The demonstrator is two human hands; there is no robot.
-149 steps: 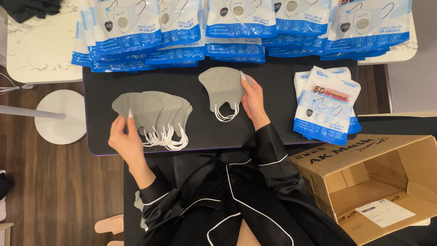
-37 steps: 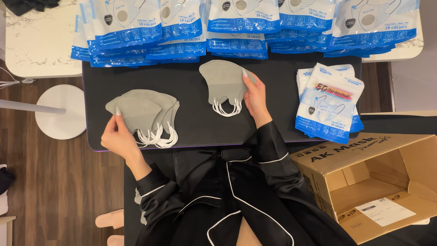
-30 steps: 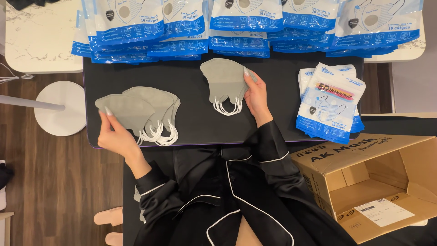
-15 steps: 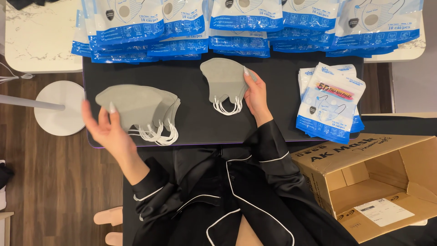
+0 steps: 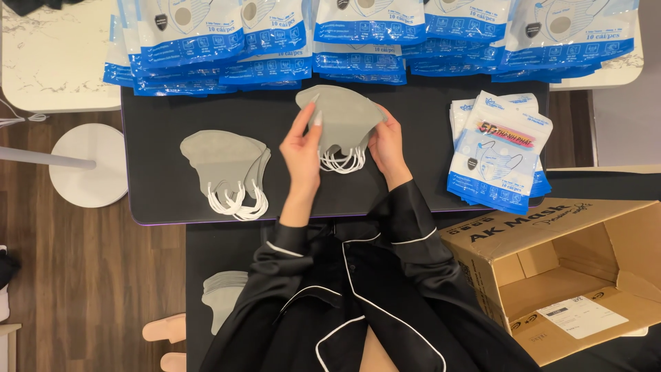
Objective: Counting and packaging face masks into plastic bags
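Head view: your left hand (image 5: pixel 301 151) has left the side pile of masks (image 5: pixel 224 165) and joined your right hand (image 5: pixel 387 145).
Both hands now pinch the grey mask stack (image 5: pixel 341 117) by its edges, its white loops hanging between them.

so there's a row of blue and white mask packets (image 5: pixel 358 41) along the far edge of the black surface (image 5: pixel 158 196), a smaller pile of packets (image 5: pixel 496 155) on the right, an open cardboard box (image 5: pixel 564 275) lower right, and a round white stool (image 5: pixel 89 165) on the wood floor (image 5: pixel 82 289)
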